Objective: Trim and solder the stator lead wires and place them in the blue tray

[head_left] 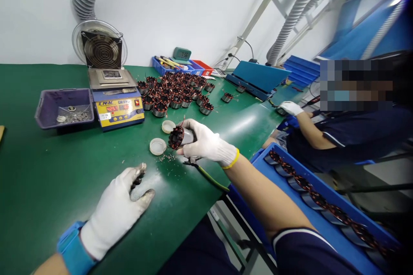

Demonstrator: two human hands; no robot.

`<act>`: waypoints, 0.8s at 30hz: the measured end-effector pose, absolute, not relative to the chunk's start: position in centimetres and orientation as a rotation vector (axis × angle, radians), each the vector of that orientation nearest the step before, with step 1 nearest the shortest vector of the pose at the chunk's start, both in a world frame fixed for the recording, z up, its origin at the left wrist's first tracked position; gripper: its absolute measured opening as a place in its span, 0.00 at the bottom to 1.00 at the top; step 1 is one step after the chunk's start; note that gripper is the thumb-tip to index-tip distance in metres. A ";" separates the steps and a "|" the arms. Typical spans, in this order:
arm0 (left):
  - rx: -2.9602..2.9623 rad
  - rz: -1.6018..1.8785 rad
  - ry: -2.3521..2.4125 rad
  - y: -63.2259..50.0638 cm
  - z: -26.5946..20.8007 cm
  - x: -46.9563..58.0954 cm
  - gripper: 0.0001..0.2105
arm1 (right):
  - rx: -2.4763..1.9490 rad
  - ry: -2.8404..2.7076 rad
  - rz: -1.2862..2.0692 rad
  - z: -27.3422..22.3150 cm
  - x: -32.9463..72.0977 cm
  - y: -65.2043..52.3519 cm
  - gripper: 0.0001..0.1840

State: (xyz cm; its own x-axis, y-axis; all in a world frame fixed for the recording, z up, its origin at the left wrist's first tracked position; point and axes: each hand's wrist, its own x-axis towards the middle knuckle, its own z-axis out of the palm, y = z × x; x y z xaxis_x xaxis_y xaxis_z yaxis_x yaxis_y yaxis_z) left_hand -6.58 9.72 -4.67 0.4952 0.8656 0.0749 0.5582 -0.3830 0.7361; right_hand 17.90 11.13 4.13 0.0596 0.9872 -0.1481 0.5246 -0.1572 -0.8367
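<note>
My right hand (pixel 206 142), in a white glove, is closed around a motor stator (pixel 177 137) with dark copper windings and a grey metal ring. The stator is tilted on its side above the green table (pixel 142 219). My left hand (pixel 116 208), gloved with dark stained fingertips, hovers low over the table with thumb and fingers apart and nothing between them. Two small round dishes (pixel 158 146) sit just left of the stator. Below it lie small scattered clippings (pixel 166 160). Beneath my right hand rests a cutter-like tool with green handles (pixel 211 178), its head partly hidden.
Several stators (pixel 176 90) are heaped behind. A yellow-blue heated unit (pixel 121 111) with a red display stands left, beside a purple bin (pixel 43 109). A blue tray (pixel 258 162) holds a row of stators at right. A co-worker's gloved hand (pixel 291 108) is beyond.
</note>
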 end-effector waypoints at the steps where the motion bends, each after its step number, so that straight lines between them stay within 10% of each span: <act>1: 2.097 0.603 1.169 9.7 -4.7 -6.6 0.24 | -1.640 -1.465 1.169 4.1 18.3 11.1 0.34; 9: 2.118 0.590 1.191 9.6 -4.8 -6.6 0.24 | -1.357 -1.133 1.637 1.6 19.0 11.5 0.28; 24: 2.136 0.556 1.170 9.8 -4.8 -6.7 0.22 | -1.869 -1.307 1.501 1.5 19.0 16.2 0.27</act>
State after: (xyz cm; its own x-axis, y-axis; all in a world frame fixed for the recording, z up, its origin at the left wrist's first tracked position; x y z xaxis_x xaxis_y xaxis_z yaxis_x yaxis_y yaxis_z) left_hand -6.73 9.79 -4.75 0.5160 0.8544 0.0617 0.5875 -0.4054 0.7004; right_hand 18.95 16.17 1.52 -0.0188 0.8477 -0.5301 0.4082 -0.4775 -0.7781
